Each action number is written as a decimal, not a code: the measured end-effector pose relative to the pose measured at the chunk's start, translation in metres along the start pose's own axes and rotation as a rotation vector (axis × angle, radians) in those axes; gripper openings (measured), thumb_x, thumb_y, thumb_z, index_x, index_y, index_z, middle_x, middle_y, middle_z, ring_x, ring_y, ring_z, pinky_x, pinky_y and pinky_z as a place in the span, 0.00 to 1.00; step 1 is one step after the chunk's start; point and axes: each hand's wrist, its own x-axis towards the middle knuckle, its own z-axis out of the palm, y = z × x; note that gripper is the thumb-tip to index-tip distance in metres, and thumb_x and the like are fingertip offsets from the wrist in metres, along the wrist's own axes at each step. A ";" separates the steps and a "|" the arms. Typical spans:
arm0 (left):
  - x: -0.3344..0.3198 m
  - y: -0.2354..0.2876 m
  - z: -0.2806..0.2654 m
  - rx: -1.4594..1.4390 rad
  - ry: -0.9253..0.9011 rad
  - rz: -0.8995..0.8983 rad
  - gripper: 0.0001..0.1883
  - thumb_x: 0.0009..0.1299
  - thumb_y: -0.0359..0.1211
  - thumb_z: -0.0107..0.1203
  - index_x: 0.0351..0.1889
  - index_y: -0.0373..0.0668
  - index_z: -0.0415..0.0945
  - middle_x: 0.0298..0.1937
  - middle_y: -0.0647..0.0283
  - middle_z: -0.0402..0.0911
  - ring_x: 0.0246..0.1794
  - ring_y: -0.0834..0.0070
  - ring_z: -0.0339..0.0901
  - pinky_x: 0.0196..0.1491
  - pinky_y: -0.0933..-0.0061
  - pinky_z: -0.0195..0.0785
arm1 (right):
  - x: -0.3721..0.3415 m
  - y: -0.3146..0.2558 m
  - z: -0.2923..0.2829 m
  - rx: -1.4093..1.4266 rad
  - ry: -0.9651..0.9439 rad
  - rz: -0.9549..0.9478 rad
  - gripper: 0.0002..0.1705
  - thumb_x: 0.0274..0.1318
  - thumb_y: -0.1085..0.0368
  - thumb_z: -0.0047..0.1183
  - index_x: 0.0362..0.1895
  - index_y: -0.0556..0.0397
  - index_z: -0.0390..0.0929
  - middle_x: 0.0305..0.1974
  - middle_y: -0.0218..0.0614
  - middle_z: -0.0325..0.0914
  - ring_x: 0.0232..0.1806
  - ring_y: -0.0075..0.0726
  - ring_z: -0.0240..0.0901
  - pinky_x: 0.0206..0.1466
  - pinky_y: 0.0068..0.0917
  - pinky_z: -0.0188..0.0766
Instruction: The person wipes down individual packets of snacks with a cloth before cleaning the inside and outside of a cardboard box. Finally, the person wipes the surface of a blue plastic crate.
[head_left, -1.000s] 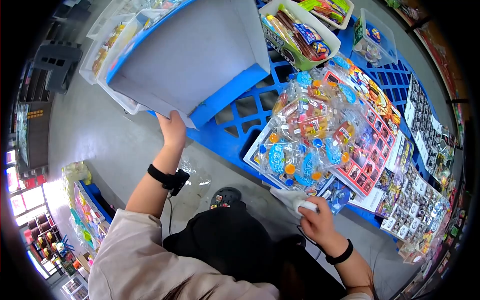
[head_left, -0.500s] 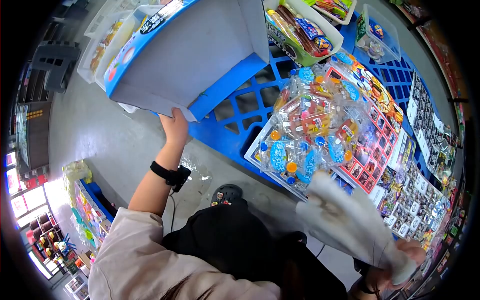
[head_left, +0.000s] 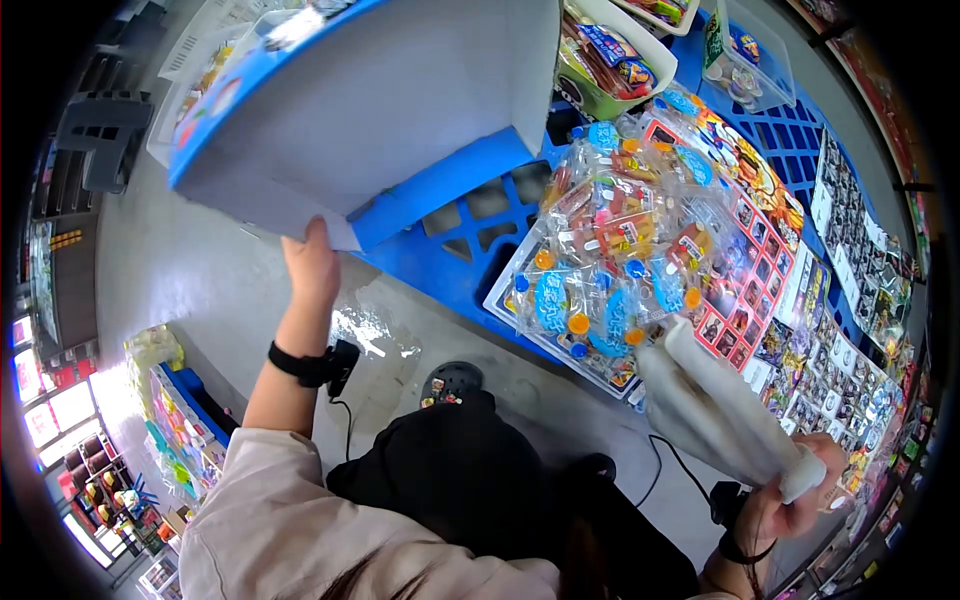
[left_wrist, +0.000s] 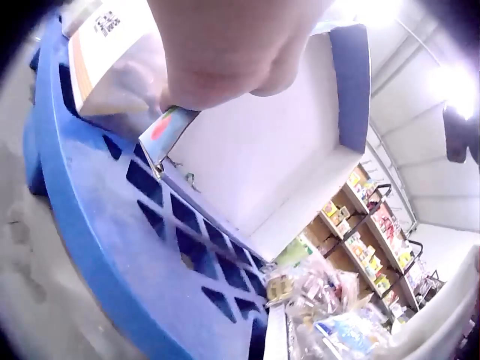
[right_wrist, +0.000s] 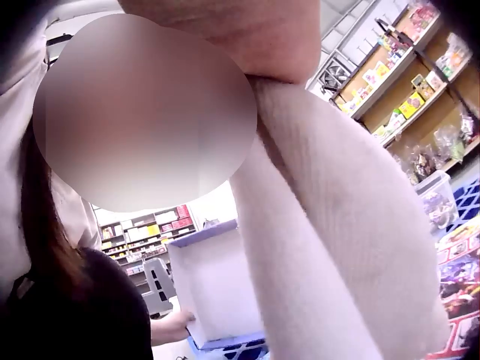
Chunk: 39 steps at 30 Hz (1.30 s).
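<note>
My left hand [head_left: 312, 265] grips the lower corner of an open cardboard box [head_left: 400, 110], blue outside and pale inside. The box is tilted on its side with its hollow facing me, and nothing shows inside it. In the left wrist view, the hand [left_wrist: 232, 52] covers part of the box's edge. A white cloth [head_left: 710, 400] hangs from my right hand [head_left: 808, 490], whose fingers are curled round its end. The cloth's other end reaches the near edge of a heap of clear-wrapped drink-bottle candies [head_left: 610, 250].
A blue slatted plastic stand [head_left: 430, 270] bears the heap, a red-framed card sheet [head_left: 745, 300] and other printed sheets. Behind stand a green-and-white snack box [head_left: 600, 95] and a clear tub [head_left: 770, 95]. A black cable [head_left: 655, 470] lies on the floor.
My right hand has moved right, and the cloth, bunched a second ago, now stretches out long. The left hand and box have shifted left, and the box's tilt has changed.
</note>
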 end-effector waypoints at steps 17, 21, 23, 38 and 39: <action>0.055 0.066 -0.040 -0.089 -0.249 -1.056 0.21 0.65 0.31 0.50 0.57 0.39 0.66 0.59 0.56 0.66 0.58 0.72 0.64 0.60 0.69 0.54 | 0.071 -0.043 0.150 0.492 -0.387 -0.165 0.56 0.23 0.52 0.70 0.61 0.52 0.53 0.51 0.54 0.55 0.52 0.60 0.55 0.53 0.43 0.59; 0.032 0.056 -0.038 -0.109 -0.460 -0.784 0.21 0.66 0.33 0.49 0.58 0.39 0.65 0.60 0.56 0.65 0.60 0.71 0.62 0.62 0.68 0.52 | 0.069 -0.061 0.162 0.571 -0.358 -0.408 0.40 0.25 0.59 0.66 0.50 0.52 0.66 0.47 0.46 0.60 0.43 0.52 0.61 0.44 0.39 0.64; 0.021 0.057 -0.048 -0.015 -0.607 -0.592 0.21 0.67 0.34 0.48 0.58 0.39 0.65 0.60 0.56 0.65 0.61 0.70 0.61 0.62 0.68 0.51 | 0.061 -0.066 0.165 0.489 -0.249 -0.456 0.31 0.25 0.64 0.62 0.44 0.49 0.71 0.44 0.38 0.63 0.37 0.44 0.63 0.36 0.34 0.65; 0.036 0.098 -0.060 0.273 -1.232 -0.004 0.30 0.73 0.50 0.30 0.63 0.38 0.58 0.66 0.54 0.56 0.69 0.65 0.46 0.69 0.64 0.34 | 0.039 -0.063 0.179 0.583 -0.146 -0.514 0.27 0.23 0.64 0.65 0.37 0.48 0.73 0.42 0.37 0.65 0.38 0.42 0.65 0.36 0.35 0.63; 0.034 0.093 -0.059 0.296 -1.323 -0.079 0.31 0.73 0.51 0.29 0.63 0.37 0.57 0.67 0.55 0.55 0.70 0.65 0.46 0.69 0.64 0.33 | 0.039 -0.063 0.179 0.579 -0.151 -0.519 0.27 0.23 0.64 0.65 0.37 0.48 0.73 0.42 0.37 0.65 0.38 0.42 0.65 0.36 0.35 0.63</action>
